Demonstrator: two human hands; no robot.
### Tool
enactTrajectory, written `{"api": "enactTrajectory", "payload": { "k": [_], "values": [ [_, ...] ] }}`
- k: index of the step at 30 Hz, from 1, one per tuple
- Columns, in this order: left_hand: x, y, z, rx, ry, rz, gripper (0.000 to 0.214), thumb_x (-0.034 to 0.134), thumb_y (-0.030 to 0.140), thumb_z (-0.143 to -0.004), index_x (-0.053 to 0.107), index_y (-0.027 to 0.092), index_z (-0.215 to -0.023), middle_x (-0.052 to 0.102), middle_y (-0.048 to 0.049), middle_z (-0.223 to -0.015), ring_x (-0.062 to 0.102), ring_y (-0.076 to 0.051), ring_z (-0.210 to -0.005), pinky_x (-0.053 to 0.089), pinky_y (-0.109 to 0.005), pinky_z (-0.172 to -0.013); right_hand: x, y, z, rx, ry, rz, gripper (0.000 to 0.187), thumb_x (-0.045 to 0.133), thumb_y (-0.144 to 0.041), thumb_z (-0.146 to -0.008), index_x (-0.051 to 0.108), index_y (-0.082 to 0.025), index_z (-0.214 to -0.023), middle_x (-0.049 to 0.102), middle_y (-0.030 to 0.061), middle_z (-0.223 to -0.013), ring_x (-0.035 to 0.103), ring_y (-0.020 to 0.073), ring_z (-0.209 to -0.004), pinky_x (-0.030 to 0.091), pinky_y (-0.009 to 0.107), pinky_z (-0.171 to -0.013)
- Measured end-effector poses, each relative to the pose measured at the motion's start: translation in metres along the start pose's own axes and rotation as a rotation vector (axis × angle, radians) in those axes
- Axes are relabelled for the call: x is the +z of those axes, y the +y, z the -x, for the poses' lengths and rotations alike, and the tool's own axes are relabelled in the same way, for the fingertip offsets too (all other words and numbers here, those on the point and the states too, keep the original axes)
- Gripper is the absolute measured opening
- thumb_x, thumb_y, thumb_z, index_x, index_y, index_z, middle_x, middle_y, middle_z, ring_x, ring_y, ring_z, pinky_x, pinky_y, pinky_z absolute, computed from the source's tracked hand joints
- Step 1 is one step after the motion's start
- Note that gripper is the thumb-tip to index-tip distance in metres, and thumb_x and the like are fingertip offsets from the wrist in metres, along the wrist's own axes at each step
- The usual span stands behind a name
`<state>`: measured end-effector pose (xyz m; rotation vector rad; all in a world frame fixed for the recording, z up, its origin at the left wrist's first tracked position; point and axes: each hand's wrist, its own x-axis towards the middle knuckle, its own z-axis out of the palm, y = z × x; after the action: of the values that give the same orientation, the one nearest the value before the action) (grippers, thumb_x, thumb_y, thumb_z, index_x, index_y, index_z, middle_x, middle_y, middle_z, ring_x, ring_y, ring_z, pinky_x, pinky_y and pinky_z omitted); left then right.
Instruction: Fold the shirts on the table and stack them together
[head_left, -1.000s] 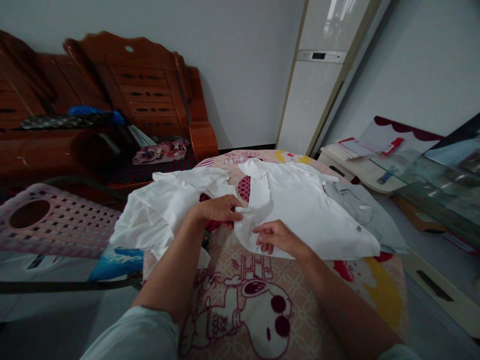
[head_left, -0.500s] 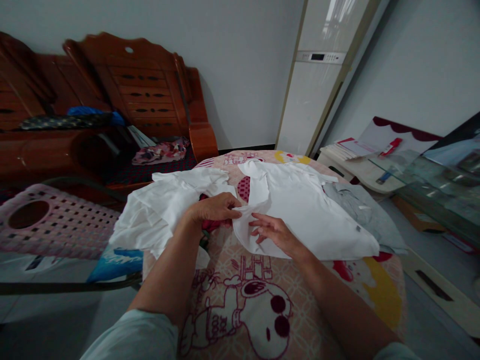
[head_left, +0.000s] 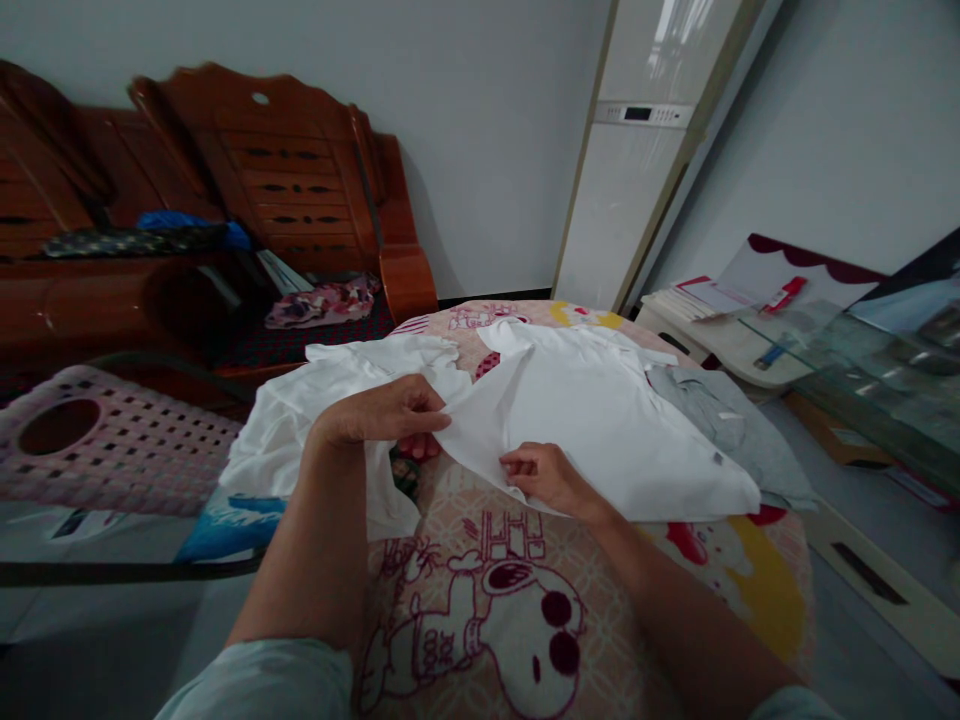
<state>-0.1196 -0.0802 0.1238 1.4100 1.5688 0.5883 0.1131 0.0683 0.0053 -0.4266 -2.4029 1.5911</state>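
Observation:
A white shirt-like garment (head_left: 600,420) lies spread on the round table. My left hand (head_left: 397,412) pinches a corner of its cloth and stretches it out to the left, so that the flap stands taut. Close to the garment's near edge, my right hand (head_left: 544,475) has its fingers curled together on the cloth, gripping it. Left of the spread piece, a crumpled white garment (head_left: 300,410) lies partly behind my left hand and forearm. A grey folded garment (head_left: 709,410) sits at the right, partly under the spread one.
The table has a patterned cartoon tablecloth (head_left: 450,620). A pink woven basket (head_left: 150,440) stands at the left, before a wooden bench (head_left: 292,190). At the right are a glass shelf (head_left: 862,370) and a white stand (head_left: 757,350) with papers. A tall air conditioner (head_left: 630,180) stands behind.
My left hand has moved left, pulling the cloth corner outward into a taut flap. My right hand's fingers, spread before, have closed on the cloth slightly lower.

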Motion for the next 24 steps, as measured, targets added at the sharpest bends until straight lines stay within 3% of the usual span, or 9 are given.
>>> {"api": "enactTrajectory", "payload": {
  "k": [4, 8, 14, 17, 20, 24],
  "values": [
    [0.002, 0.001, -0.001, 0.01, -0.006, -0.007, 0.04, 0.06, 0.047, -0.086, 0.068, 0.012, -0.067, 0.061, -0.0023, -0.052, 0.051, -0.009, -0.043, 0.044, -0.017, -0.046, 0.004, -0.01, 0.003, -0.064, -0.065, 0.113, 0.03, 0.066, -0.015, -0.075, 0.076, -0.015, -0.103, 0.067, 0.0017, -0.076, 0.057, 0.0114, -0.065, 0.043, 0.023, -0.063],
    [0.002, 0.0, -0.001, 0.025, -0.006, 0.007, 0.039, 0.059, 0.045, -0.087, 0.068, 0.012, -0.066, 0.061, -0.0015, -0.052, 0.052, -0.008, -0.043, 0.045, -0.016, -0.046, 0.003, -0.009, 0.003, 0.024, 0.022, -0.009, 0.034, 0.068, -0.02, -0.076, 0.074, -0.012, -0.108, 0.066, 0.0013, -0.072, 0.056, 0.0117, -0.062, 0.042, 0.023, -0.059],
    [0.008, 0.004, -0.009, 0.028, -0.061, 0.015, 0.038, 0.06, 0.042, -0.087, 0.067, 0.012, -0.065, 0.061, -0.0016, -0.051, 0.053, -0.008, -0.042, 0.041, -0.015, -0.042, 0.005, -0.011, 0.006, 0.008, -0.146, 0.083, 0.036, 0.074, -0.019, -0.069, 0.076, -0.015, -0.105, 0.064, -0.001, -0.067, 0.054, 0.0116, -0.059, 0.041, 0.024, -0.058],
    [0.011, 0.006, -0.013, 0.042, -0.077, 0.029, 0.036, 0.06, 0.041, -0.087, 0.068, 0.012, -0.067, 0.061, -0.0016, -0.05, 0.053, -0.009, -0.042, 0.04, -0.015, -0.041, 0.007, -0.007, 0.001, 0.061, -0.026, -0.159, 0.037, 0.074, -0.03, -0.073, 0.075, -0.015, -0.106, 0.069, 0.0035, -0.077, 0.06, 0.0146, -0.063, 0.046, 0.027, -0.058],
    [0.012, 0.006, -0.014, 0.073, -0.087, 0.049, 0.035, 0.061, 0.04, -0.087, 0.068, 0.012, -0.068, 0.06, -0.001, -0.049, 0.051, -0.008, -0.041, 0.04, -0.015, -0.041, 0.007, -0.004, -0.007, 0.073, 0.16, -0.546, 0.048, 0.074, -0.042, -0.074, 0.07, -0.017, -0.115, 0.069, 0.0117, -0.111, 0.066, 0.0209, -0.087, 0.056, 0.035, -0.071],
    [0.015, 0.009, -0.016, 0.093, -0.11, 0.053, 0.035, 0.063, 0.041, -0.085, 0.068, 0.012, -0.066, 0.06, -0.0011, -0.049, 0.051, -0.008, -0.042, 0.039, -0.015, -0.041, 0.011, -0.004, -0.015, 0.16, 0.135, -0.887, 0.047, 0.08, -0.041, -0.069, 0.07, -0.017, -0.108, 0.065, 0.012, -0.122, 0.062, 0.0245, -0.107, 0.053, 0.043, -0.092]
  ]
}}
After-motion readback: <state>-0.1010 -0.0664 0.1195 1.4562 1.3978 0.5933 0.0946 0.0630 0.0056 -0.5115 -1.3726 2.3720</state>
